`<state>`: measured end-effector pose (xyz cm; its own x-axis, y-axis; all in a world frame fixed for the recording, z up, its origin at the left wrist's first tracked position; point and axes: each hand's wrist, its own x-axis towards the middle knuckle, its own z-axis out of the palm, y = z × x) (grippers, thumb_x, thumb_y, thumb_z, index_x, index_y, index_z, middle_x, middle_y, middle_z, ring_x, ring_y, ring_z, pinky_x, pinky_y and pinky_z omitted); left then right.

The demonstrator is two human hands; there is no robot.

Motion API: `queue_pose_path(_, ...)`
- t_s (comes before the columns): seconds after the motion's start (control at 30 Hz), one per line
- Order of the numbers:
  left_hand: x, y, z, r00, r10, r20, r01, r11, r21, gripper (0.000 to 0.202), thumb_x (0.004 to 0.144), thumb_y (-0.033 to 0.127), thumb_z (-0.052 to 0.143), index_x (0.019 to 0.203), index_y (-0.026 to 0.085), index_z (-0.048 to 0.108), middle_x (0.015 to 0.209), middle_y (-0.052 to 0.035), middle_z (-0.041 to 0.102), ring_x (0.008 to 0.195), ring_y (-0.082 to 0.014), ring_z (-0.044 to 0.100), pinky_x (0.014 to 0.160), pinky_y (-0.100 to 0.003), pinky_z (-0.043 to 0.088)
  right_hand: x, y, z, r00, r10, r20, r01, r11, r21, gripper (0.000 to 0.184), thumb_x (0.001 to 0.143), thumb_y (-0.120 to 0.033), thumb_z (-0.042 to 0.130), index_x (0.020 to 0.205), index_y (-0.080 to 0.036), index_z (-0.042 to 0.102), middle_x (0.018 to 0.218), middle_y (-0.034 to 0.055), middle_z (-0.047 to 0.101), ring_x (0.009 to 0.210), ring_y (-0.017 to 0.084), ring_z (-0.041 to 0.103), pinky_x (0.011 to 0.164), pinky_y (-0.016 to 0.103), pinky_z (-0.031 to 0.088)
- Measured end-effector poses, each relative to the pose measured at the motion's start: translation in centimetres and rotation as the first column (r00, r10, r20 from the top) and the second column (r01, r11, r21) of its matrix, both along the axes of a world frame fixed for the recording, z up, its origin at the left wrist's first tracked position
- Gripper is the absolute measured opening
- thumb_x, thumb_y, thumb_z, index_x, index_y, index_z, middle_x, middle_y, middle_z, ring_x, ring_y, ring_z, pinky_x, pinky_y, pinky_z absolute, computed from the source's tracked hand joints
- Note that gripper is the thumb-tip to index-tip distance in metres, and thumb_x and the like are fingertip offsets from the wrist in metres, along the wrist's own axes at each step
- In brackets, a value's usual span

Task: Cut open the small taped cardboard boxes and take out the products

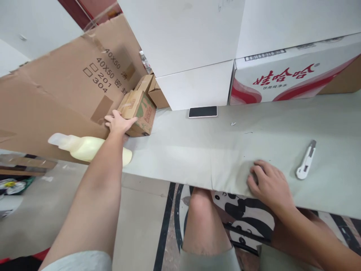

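Note:
My left hand (120,122) reaches far forward with its fingers spread, touching the near left end of a small brown cardboard box (145,114) with green and red print. Under my left forearm lies a pale yellow plastic bottle (87,147) with a whitish cap, on its side and partly hidden by the arm. My right hand (269,182) rests near the table's front edge with loosely curled fingers; I see nothing in it, only a dark gap by the thumb. To its right lies a white utility knife (306,161), apart from the hand.
Against the back stand white boxes (194,86) and a red-and-white water carton (282,81). A phone (203,111) lies before them on the pale table covering (180,154). A large cardboard sheet (67,86) leans at the left. Another small carton (158,94) sits behind the printed box.

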<state>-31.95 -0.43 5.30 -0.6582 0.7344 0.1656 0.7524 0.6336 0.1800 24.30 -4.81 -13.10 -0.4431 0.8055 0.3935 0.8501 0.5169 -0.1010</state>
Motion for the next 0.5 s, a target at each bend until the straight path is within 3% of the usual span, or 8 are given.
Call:
queue_pose_path(0.1, 2.1, 0.2, -0.4, 0.973, 0.231, 0.021, -0.232, 0.971, 0.060, 0.100, 0.074, 0.077, 0.073, 0.136, 0.009, 0.034, 0.148, -0.0309, 0.036, 0.143, -0.0557, 0.036, 0.115, -0.068, 0.036, -0.1, 0.0, -0.2, 1.000, -0.012, -0.021, 0.012, 1.000, -0.018, 0.017, 0.098, -0.029, 0.050, 0.092, -0.021, 0.064, 0.120, 0.0116, 0.070, 0.113, 0.028, 0.066, 0.097, 0.042, 0.051)
queue_pose_path(0.2, 4.6, -0.2, -0.4, 0.949, 0.315, 0.016, -0.315, 0.948, 0.048, 0.097, 0.072, 0.065, 0.080, 0.139, 0.011, 0.035, 0.144, -0.0319, 0.046, 0.142, -0.0552, 0.042, 0.115, -0.063, 0.039, -0.3, 0.2, 0.0, 0.999, -0.025, -0.046, 0.023, 0.999, -0.045, 0.017, 0.097, -0.029, 0.051, 0.091, -0.020, 0.064, 0.120, 0.0126, 0.069, 0.111, 0.028, 0.064, 0.098, 0.043, 0.049)
queue_pose_path(0.27, 6.5, -1.2, 0.1, 0.967, 0.254, -0.011, -0.255, 0.967, -0.013, 0.090, 0.073, 0.057, 0.080, 0.139, 0.012, 0.037, 0.144, -0.0320, 0.050, 0.141, -0.0536, 0.046, 0.114, -0.060, 0.041, -0.5, 0.3, 0.5, 0.996, -0.038, -0.077, 0.030, 0.994, -0.109, 0.018, 0.096, -0.027, 0.050, 0.091, -0.019, 0.065, 0.120, 0.0143, 0.069, 0.110, 0.029, 0.063, 0.098, 0.043, 0.048)
queue_pose_path(0.37, 10.1, -3.8, 0.6, 0.997, 0.042, -0.059, -0.048, 0.993, -0.105, 0.077, 0.078, 0.049, 0.073, 0.139, 0.014, 0.040, 0.146, -0.0287, 0.053, 0.145, -0.0483, 0.047, 0.121, -0.057, 0.037, -1.0, 0.2, 1.3, 0.990, -0.070, -0.123, 0.041, 0.973, -0.227, 0.020, 0.094, -0.025, 0.050, 0.096, -0.017, 0.068, 0.121, 0.0171, 0.068, 0.110, 0.030, 0.061, 0.100, 0.045, 0.046)
queue_pose_path(0.5, 14.5, -8.1, -0.3, 0.980, -0.175, -0.090, 0.161, 0.977, -0.139, 0.066, 0.076, 0.044, 0.067, 0.135, 0.026, 0.043, 0.153, -0.0177, 0.051, 0.153, -0.0390, 0.040, 0.130, -0.054, 0.029, -1.0, 0.6, 1.5, 0.976, -0.158, -0.152, 0.107, 0.949, -0.297, 0.028, 0.093, -0.027, 0.052, 0.112, -0.015, 0.069, 0.131, 0.0185, 0.063, 0.118, 0.031, 0.056, 0.105, 0.045, 0.043)
